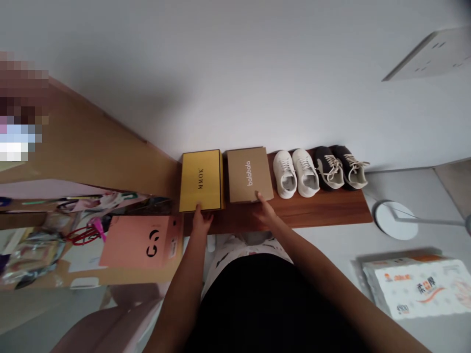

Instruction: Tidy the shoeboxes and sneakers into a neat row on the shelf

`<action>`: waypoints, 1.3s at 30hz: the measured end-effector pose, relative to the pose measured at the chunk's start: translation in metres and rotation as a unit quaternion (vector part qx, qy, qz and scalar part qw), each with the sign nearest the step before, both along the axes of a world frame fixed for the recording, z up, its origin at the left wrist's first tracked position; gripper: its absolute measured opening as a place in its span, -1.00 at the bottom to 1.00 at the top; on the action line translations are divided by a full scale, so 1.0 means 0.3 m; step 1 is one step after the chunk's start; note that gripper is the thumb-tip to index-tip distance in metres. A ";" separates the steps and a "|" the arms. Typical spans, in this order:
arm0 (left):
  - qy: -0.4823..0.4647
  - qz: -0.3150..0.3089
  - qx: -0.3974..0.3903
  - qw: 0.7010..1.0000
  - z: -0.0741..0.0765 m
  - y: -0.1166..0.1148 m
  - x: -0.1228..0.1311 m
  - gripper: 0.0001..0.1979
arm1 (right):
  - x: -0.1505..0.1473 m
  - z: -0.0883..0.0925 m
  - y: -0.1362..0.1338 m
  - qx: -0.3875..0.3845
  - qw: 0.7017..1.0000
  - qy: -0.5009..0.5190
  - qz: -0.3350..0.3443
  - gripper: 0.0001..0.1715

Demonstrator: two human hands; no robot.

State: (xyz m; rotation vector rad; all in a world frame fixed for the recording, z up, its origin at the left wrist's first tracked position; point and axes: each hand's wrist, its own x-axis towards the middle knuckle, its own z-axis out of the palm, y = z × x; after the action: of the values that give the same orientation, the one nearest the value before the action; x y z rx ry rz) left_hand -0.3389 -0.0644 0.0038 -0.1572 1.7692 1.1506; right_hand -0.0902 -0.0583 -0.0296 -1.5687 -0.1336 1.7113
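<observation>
A person's left hand (201, 220) rests fingertips on the near edge of a yellow MMOK shoebox (200, 180), and the right hand (265, 214) on a kraft balabala box (247, 174), both atop a wooden shelf (324, 214); any grip cannot be told. White sneakers (295, 173) and dark sneakers (340, 167) line the same shelf.

A black top (265, 304) covers the torso, and white printed legwear (235, 245) shows beyond it, its dark markings too small to read. The forearms (176, 299) are bare, with no sleeves down them.
</observation>
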 end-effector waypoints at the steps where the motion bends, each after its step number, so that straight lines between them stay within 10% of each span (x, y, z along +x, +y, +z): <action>1: -0.012 -0.002 0.003 1.000 0.006 0.017 -0.016 -0.80 | -0.032 0.001 0.020 0.025 0.999 -0.014 -0.032 -0.45; 8: 0.246 -0.088 0.150 0.954 0.106 -0.079 -0.067 -0.63 | -0.063 0.084 -0.058 0.217 0.912 -0.304 -0.172 -0.11; 11: 0.459 -0.274 0.138 0.834 0.104 -0.132 -0.093 -0.64 | -0.049 0.097 -0.101 0.316 0.818 -0.479 -0.027 -0.13; 15: 0.514 -0.547 0.085 0.656 0.027 -0.144 -0.113 -0.78 | -0.083 0.054 -0.094 0.374 0.704 -0.556 0.237 -0.72; 21: 0.502 -0.706 0.059 0.496 -0.086 -0.138 -0.163 -0.51 | -0.142 -0.038 -0.126 0.306 0.585 -0.611 0.437 -0.61; 33: 0.548 -0.708 0.015 0.444 -0.083 -0.135 -0.119 -0.45 | -0.126 0.005 -0.091 0.239 0.588 -0.628 0.450 -0.63; 39: 0.549 -0.667 -0.008 0.504 -0.041 -0.207 -0.101 -0.46 | -0.128 0.029 -0.118 0.254 0.622 -0.613 0.416 -0.55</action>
State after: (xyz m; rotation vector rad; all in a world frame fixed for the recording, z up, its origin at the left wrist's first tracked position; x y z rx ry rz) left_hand -0.3692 -0.1266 -0.0084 2.0239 1.9489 -0.1677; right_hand -0.1288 -0.0938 -0.0210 -2.0117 -2.0953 0.5701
